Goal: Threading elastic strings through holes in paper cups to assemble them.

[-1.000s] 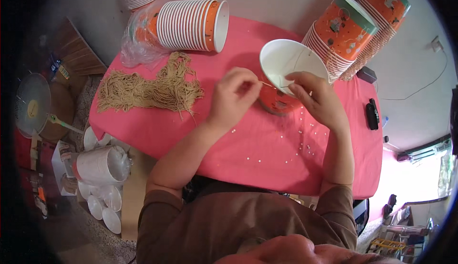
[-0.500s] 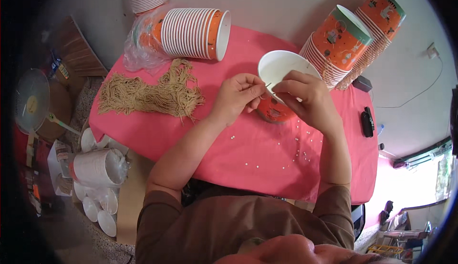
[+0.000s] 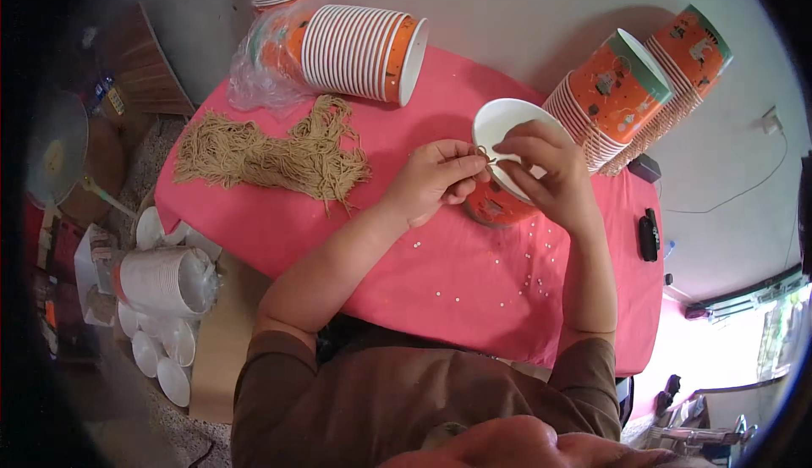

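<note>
The head view looks down on a table with a pink cloth. Near the middle of it stands an orange paper cup with a white inside, tilted a little toward the person. The left hand is just beside the cup on its left side, and its fingers are pinched narrow around a thin piece of brown string at the cup's rim. The right hand lies over the cup from the right side; its thumb and first finger are also close together near the same string, and the other fingers curl over the cup's wall. The two hands almost meet above the rim. I cannot tell if the string passes through the cup wall.

On the left part of the cloth lies a loose pile of brown strings, well apart from the hands. Behind it, a lying stack of orange paper cups rests partly in a clear plastic bag. At the right rear, two more stacks of orange cups lean on their side, close behind the right hand. Small white beads are scattered on the cloth in front of the cup. A black small device lies near the right edge of the table. On the floor at the left are white cups and white lids.
</note>
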{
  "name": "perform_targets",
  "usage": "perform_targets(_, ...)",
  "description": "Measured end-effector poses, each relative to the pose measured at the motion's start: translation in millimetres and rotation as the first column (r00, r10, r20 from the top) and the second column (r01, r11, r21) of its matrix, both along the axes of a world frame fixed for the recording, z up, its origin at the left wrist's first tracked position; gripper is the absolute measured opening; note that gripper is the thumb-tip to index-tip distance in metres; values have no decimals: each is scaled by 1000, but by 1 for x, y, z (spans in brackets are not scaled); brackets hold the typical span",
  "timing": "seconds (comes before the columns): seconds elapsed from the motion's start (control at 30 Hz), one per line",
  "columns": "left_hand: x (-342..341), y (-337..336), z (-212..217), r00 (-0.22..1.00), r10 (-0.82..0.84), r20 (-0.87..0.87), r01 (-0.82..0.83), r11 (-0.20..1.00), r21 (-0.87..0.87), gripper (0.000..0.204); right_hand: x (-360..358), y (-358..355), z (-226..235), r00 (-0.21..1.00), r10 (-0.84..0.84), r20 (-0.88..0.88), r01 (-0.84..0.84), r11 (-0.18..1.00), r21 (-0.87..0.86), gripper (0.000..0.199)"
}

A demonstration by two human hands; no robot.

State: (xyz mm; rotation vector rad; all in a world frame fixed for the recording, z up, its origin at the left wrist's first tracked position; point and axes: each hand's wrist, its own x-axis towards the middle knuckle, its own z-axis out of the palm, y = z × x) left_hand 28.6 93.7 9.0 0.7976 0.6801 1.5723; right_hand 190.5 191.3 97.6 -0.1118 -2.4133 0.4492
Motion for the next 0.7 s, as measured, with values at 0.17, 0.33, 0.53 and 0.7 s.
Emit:
perform_targets(0.17,-3,0,-3,994,-55,97,58,998,-29,14,-5,-3,-1,999,2,38,-13,952,304,19)
perform_targets(0.33,-3,-3,3,998,-53,30,53,998,-21,16,-4,-1,2,998,2,66,-26,929,370,15)
perform_targets(0.53,-1,-3,-1,932,147,-333,-121,988,96,15,4,3,15,999,16,-46,-4,969,246,12)
perform_targets(0.7,-2,-7,-1,985,64,-159,-57,997,46,14,0,-7,11,998,-14,55,-3,954,299,13)
